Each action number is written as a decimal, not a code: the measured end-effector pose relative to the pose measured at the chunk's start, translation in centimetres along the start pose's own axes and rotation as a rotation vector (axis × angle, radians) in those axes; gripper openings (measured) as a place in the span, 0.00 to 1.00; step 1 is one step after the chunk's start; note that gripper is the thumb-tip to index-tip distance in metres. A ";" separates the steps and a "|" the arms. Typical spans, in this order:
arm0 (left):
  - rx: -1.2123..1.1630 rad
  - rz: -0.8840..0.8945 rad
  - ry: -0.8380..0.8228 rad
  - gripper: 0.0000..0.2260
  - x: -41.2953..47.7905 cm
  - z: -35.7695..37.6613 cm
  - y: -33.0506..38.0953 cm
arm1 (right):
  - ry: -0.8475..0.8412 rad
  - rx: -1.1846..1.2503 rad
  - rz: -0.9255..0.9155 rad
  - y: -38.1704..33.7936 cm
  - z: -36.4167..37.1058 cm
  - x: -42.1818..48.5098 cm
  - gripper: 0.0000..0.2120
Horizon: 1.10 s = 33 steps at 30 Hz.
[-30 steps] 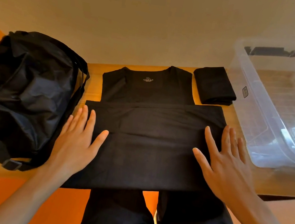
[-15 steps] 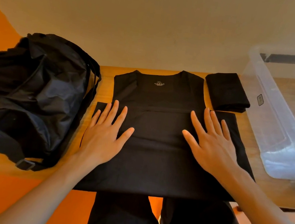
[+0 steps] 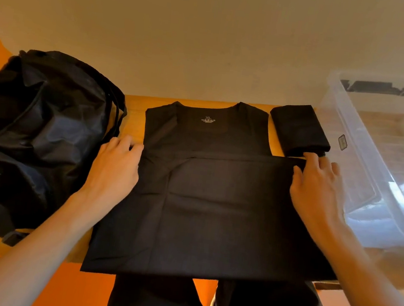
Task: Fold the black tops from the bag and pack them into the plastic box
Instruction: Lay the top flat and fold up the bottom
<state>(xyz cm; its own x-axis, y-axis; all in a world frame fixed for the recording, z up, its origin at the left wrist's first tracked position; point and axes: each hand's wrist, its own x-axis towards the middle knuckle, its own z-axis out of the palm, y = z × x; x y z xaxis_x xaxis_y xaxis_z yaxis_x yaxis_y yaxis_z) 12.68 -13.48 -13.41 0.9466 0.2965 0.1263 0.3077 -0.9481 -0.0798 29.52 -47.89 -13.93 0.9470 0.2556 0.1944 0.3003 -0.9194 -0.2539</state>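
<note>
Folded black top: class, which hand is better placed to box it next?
Right hand: its fingertips lie next to the folded black top, beside the plastic box; left hand is across the spread top, by the bag.

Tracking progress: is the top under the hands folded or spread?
Partly folded: the top has its hem doubled over the chest, neckline uncovered.

Single head-worn wide-angle view, looking forward and down, close over table (image 3: 134, 117) edge.
</note>
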 end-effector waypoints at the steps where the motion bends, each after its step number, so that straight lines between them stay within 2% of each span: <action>1: 0.011 -0.006 -0.005 0.15 0.1 -0.2 -0.1 | 0.001 -0.004 0.016 0.0 0.1 0.1 0.18; 8: -0.011 -0.061 -0.020 0.04 1.3 -1.7 -0.8 | -0.025 0.163 0.156 -0.9 -0.1 1.2 0.18; 13: -0.082 -0.107 0.029 0.03 1.4 -2.4 -0.7 | -0.022 0.162 0.179 -1.3 -0.2 1.3 0.16; 18: -0.079 -0.145 0.091 0.00 2.0 -3.3 -0.3 | 0.089 0.277 0.161 -1.6 -0.8 1.0 0.14; 22: -0.072 -0.185 0.142 0.04 2.5 -3.5 -0.2 | 0.145 0.318 0.110 -1.7 -0.8 0.8 0.13; 27: -0.040 -0.205 0.054 0.12 2.6 -3.0 -0.4 | 0.107 0.284 0.111 -1.5 0.2 1.2 0.12; 29: -0.023 -0.217 0.041 0.13 2.1 -3.0 0.2 | 0.106 0.195 0.091 -1.5 0.2 1.0 0.13; 31: -0.041 -0.191 0.092 0.15 0.9 -3.1 1.4 | 0.165 0.102 0.022 -1.7 -0.5 0.0 0.14; 33: -0.090 -0.088 0.141 0.20 -1.2 -3.3 3.3 | 0.170 0.132 -0.123 -2.6 -1.2 -1.9 0.16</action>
<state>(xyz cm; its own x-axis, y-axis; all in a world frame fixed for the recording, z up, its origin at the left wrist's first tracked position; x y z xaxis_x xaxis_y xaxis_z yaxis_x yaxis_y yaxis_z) 12.29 -17.36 -10.56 0.8918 0.3655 0.2665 0.3725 -0.9277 0.0260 26.81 -46.35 -12.49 0.8730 0.2992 0.3851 0.4350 -0.8347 -0.3376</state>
